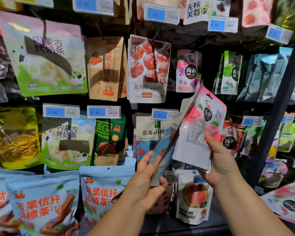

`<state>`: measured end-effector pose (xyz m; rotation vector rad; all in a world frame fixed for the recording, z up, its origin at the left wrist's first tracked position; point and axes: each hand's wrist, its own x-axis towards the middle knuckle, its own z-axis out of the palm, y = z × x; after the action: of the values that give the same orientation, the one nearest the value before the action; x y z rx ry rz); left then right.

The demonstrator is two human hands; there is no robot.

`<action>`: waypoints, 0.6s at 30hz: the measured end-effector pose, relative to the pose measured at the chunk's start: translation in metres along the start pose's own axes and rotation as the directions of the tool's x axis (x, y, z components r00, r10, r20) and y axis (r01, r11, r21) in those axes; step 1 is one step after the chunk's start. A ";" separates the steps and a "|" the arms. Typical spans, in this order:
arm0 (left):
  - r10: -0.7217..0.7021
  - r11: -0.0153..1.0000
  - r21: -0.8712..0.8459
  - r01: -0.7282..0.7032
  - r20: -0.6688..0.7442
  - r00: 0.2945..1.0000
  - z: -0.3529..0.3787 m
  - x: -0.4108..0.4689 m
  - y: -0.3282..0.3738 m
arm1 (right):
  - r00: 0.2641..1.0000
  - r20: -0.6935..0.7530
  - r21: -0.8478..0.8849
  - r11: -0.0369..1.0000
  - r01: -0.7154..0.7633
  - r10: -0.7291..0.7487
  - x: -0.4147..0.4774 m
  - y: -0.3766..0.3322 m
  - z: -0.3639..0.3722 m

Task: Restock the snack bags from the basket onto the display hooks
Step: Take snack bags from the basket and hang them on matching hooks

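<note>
1. The pink-and-white glossy plastic snack pouch (196, 133) tilts just right of the blue 9.90 price tag (160, 114), and my right hand (218, 160) grips its lower edge.
2. My left hand (148, 178) holds a blue-patterned flat bag (162, 150) edge-on below that tag.
3. A white dried-guava pouch (193, 200) shows further below the tag.

Reaching up with both bare forearms, left in from about 6 o'clock, right from around 5. Gripping a blue bag (162, 147) edge-on in the left hand (148, 181), thumb hooked over the near side, fingers stretched up behind. Pinching a pink-and-white bag (194, 130) in the right hand (218, 164), off at the left's 3 o'clock, thumb on the front, fingers curled round the back. Keeping both hands close together but not touching.
</note>
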<state>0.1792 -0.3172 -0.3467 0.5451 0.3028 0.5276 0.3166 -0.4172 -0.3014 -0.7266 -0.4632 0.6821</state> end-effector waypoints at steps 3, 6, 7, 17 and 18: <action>0.120 0.987 0.114 -0.118 -0.011 0.993 0.000 -0.001 -0.003 | 0.998 0.041 0.036 0.998 0.053 -0.054 -0.006 -0.011 0.007; 0.236 0.957 0.182 -0.224 -0.046 0.971 -0.001 0.001 -0.010 | 0.986 0.084 0.066 0.989 0.136 -0.141 -0.017 -0.024 0.017; 0.280 0.945 0.190 -0.266 -0.050 0.959 -0.002 0.002 -0.013 | 0.983 0.101 0.057 0.987 0.149 -0.154 -0.021 -0.026 0.021; 0.598 0.547 0.657 -0.519 0.127 0.792 -0.014 0.008 -0.029 | 0.994 -0.025 -0.143 0.984 0.103 -0.107 -0.019 0.003 0.021; 0.604 0.514 0.680 -0.523 0.147 0.783 -0.015 0.007 -0.030 | 0.990 -0.051 -0.134 0.983 0.122 -0.130 -0.017 0.005 0.018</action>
<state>0.1909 -0.3286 -0.3768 1.3976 0.4315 1.1103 0.2916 -0.4181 -0.2958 -0.8313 -0.4982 0.5133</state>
